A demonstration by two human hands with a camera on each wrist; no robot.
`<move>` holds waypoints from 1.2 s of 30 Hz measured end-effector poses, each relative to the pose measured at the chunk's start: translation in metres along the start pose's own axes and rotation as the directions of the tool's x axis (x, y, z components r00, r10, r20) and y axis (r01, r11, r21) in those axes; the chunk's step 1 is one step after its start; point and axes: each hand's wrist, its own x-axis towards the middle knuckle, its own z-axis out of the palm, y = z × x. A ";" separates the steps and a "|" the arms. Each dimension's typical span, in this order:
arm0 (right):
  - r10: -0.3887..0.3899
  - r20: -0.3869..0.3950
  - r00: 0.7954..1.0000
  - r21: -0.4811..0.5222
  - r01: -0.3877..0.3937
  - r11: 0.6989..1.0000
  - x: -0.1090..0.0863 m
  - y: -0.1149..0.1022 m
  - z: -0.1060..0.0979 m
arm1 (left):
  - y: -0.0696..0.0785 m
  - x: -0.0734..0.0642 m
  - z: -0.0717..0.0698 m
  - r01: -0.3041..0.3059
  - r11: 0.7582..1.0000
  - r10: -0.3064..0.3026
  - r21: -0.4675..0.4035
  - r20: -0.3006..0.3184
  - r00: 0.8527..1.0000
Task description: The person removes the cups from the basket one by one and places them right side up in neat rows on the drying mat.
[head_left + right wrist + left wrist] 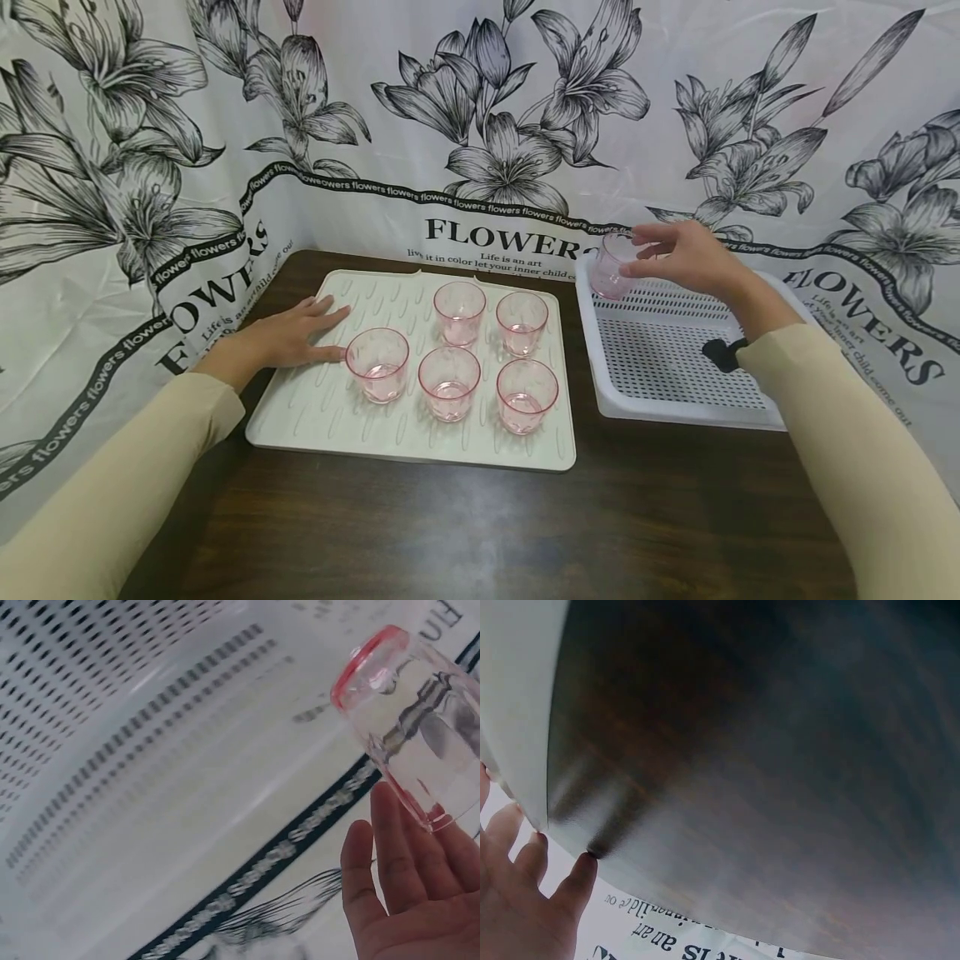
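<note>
My right hand (686,260) holds a clear, pink-tinted glass cup (611,279) above the far left corner of a white perforated basket (675,408). In the right wrist view, fingers touch the side of this cup (409,724), which is tilted. My left hand (296,333) rests with spread fingers on the left part of a cream drying mat (315,429). Its fingertips come close to the leftmost cup (380,385); whether they touch it, I cannot tell. Several more matching cups, such as the front right cup (525,400), stand on the mat.
A dark wooden table (450,525) lies under the mat and basket. Behind and to the left hangs a white flower-printed curtain (337,83), close to the backs of both. A black object (723,354) sits at my right wrist, over the basket.
</note>
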 end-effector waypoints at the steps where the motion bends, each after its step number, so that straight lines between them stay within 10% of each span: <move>1: -0.013 0.002 1.000 -0.011 0.013 1.000 0.001 -0.005 0.000 | 0.000 0.000 0.000 0.001 1.000 -0.001 0.000 0.000 1.000; 17: -0.114 0.032 0.993 -0.039 0.115 0.993 0.016 -0.053 -0.002 | -0.001 0.001 0.001 -0.001 1.000 0.001 0.003 -0.006 1.000; 36: -0.297 0.061 0.953 0.039 0.295 0.955 0.053 -0.119 0.042 | 0.000 0.000 -0.001 0.001 1.000 -0.001 -0.009 -0.003 1.000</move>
